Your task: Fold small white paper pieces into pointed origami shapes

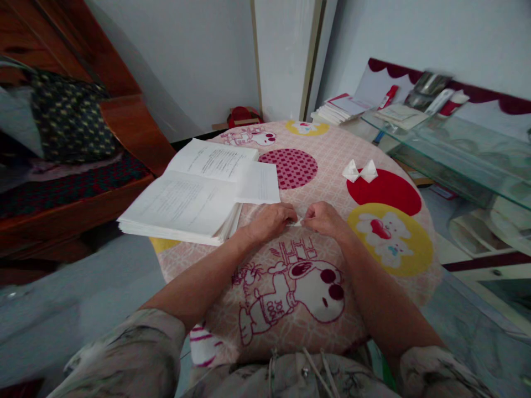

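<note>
My left hand [274, 217] and my right hand [322, 218] meet near the middle of the round table, fingers bent and pinched. Between them shows a small piece of folded white paper [297, 222], mostly hidden by the fingers; both hands grip it from opposite sides. Two folded white paper shapes [360, 171] with pointed tops stand beyond my right hand. Left of my hands lies a thick open book [182, 193] with printed pages. A loose sheet of paper [261, 185] rests partly over its right edge, just behind my left hand.
The patterned tablecloth [286, 301] covers the round table. To the right stands a glass-topped shelf [464, 149] holding several small items, with a stack of papers [342, 106] by its far end. On the left is a wooden bench [133, 127] with a dark patterned bag [70, 116].
</note>
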The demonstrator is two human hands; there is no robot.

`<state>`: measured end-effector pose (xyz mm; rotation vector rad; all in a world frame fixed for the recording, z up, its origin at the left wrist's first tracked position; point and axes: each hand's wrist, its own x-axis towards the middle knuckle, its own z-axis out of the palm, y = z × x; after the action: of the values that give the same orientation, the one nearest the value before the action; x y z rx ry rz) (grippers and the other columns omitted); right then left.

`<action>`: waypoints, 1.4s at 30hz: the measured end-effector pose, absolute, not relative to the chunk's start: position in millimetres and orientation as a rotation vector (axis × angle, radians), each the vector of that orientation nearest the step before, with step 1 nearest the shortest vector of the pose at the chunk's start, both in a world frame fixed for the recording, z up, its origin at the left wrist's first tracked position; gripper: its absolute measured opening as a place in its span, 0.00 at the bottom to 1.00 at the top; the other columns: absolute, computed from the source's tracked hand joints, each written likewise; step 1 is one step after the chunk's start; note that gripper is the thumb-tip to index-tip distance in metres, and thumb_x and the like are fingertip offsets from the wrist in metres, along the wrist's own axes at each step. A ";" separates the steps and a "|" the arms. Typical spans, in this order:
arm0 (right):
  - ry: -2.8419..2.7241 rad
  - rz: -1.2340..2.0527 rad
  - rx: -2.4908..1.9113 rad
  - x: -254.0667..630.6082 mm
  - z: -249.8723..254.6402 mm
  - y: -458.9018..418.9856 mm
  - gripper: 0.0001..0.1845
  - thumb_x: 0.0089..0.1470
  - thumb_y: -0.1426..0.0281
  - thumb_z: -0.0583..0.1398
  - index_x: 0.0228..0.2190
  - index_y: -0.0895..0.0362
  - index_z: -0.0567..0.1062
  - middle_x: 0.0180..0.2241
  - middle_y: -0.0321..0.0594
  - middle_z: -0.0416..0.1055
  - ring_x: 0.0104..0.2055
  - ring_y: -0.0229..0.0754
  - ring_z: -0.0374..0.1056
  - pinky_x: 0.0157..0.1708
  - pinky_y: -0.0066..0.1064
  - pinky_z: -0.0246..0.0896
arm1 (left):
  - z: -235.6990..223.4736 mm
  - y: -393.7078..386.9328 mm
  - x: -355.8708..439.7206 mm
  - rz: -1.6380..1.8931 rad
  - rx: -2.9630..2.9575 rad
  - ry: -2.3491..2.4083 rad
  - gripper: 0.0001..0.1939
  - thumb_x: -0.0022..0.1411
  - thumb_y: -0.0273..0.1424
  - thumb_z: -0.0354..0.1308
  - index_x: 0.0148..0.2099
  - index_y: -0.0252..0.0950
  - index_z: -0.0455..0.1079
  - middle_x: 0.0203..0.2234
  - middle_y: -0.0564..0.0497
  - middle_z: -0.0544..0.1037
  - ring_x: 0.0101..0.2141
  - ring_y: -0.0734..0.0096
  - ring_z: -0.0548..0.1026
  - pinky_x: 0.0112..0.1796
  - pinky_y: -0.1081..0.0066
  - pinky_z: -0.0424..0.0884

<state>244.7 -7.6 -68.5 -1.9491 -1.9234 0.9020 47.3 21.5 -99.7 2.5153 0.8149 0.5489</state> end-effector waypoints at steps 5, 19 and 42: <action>-1.854 0.969 -2.031 239.6 -70.0 -3.7 0.05 0.45 0.77 0.63 0.21 0.58 0.73 0.14 0.33 0.66 0.17 0.34 0.63 0.20 0.25 0.54 | -97.1 20.6 47.9 0.452 2.626 0.848 0.13 0.61 0.18 0.52 0.37 0.35 0.78 0.34 0.49 0.79 0.37 0.69 0.76 0.39 0.72 0.70; -1.497 1.318 -1.558 248.6 -75.0 -5.6 0.03 0.48 0.77 0.61 0.27 0.58 0.72 0.20 0.34 0.73 0.18 0.33 0.66 0.15 0.21 0.56 | -103.6 27.8 45.7 0.541 2.512 0.797 0.14 0.59 0.17 0.54 0.37 0.35 0.80 0.37 0.49 0.81 0.38 0.70 0.78 0.41 0.71 0.72; -2.019 0.795 -1.912 216.2 -76.2 -1.0 0.01 0.47 0.76 0.66 0.25 0.59 0.79 0.21 0.36 0.73 0.24 0.37 0.68 0.25 0.26 0.57 | -106.9 56.4 24.5 0.566 2.249 0.523 0.17 0.56 0.17 0.59 0.43 0.39 0.81 0.43 0.49 0.81 0.44 0.70 0.78 0.49 0.68 0.72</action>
<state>216.2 -1.0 -76.2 -1.9123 -2.0187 0.7951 24.5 56.4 -106.9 2.2486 0.5227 0.5657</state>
